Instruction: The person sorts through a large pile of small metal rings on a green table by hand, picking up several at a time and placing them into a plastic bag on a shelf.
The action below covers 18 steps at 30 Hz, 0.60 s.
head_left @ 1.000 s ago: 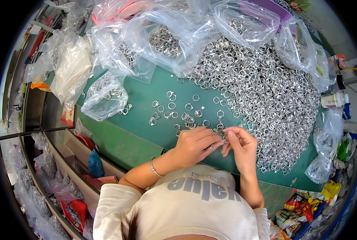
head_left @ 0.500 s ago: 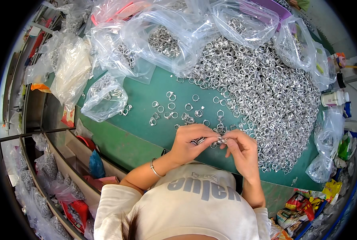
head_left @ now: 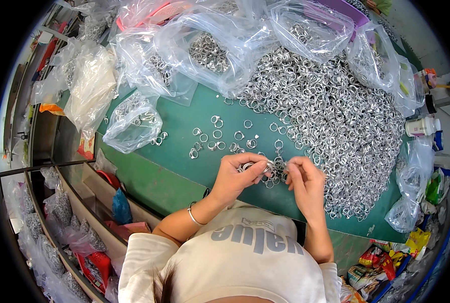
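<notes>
Gap now opens between left hand (head_left: 236, 178) and right hand (head_left: 308, 180): left clamps shiny silvery circular rings (head_left: 247, 166); right's hold cannot be told. Grey lettering (head_left: 257, 242) marks shirt (head_left: 220, 272) below both.

Left hand (head_left: 236, 178) drawn off toward 9 o'clock; right hand (head_left: 307, 181) up toward 12. Gap opened between them, loose rings (head_left: 272, 180) now showing there.

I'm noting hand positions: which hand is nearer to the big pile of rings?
Right. The right hand is close beside the lower left side of the big pile of rings; the left hand is farther left, on the far side of the right hand from it.
</notes>
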### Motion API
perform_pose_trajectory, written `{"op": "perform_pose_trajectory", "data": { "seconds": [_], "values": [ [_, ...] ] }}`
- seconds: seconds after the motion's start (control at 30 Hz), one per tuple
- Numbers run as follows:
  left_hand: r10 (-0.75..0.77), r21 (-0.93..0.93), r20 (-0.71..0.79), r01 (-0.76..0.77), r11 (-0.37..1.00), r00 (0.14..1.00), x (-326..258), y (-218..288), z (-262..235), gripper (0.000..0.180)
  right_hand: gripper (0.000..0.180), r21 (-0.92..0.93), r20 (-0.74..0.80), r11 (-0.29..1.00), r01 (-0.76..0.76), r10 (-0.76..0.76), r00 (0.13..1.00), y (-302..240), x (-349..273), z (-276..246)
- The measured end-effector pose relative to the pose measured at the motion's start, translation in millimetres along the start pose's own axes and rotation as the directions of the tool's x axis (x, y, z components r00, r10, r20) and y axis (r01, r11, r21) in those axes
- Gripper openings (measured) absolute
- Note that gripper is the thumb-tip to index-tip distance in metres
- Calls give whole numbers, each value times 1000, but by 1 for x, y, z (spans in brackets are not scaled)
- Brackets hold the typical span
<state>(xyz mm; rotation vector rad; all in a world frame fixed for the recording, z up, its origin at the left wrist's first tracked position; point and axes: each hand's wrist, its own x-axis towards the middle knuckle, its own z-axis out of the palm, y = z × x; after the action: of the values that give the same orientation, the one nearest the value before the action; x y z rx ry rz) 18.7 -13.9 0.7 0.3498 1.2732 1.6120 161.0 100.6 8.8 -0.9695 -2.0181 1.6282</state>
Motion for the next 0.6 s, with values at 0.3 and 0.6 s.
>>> {"op": "perform_pose_trajectory", "data": {
  "seconds": [0.3, 0.6],
  "values": [
    [-91, -70, 36, 93, 993, 995, 3, -2, -3, 18, 15, 175, 105, 984, 30, -49, 993, 12, 6, 14],
    [350, 352, -4, -326, 877, 937, 3, -9, 1, 13, 5, 355, 61, 932, -69, 51, 997, 6, -1, 19]
  ]
}}
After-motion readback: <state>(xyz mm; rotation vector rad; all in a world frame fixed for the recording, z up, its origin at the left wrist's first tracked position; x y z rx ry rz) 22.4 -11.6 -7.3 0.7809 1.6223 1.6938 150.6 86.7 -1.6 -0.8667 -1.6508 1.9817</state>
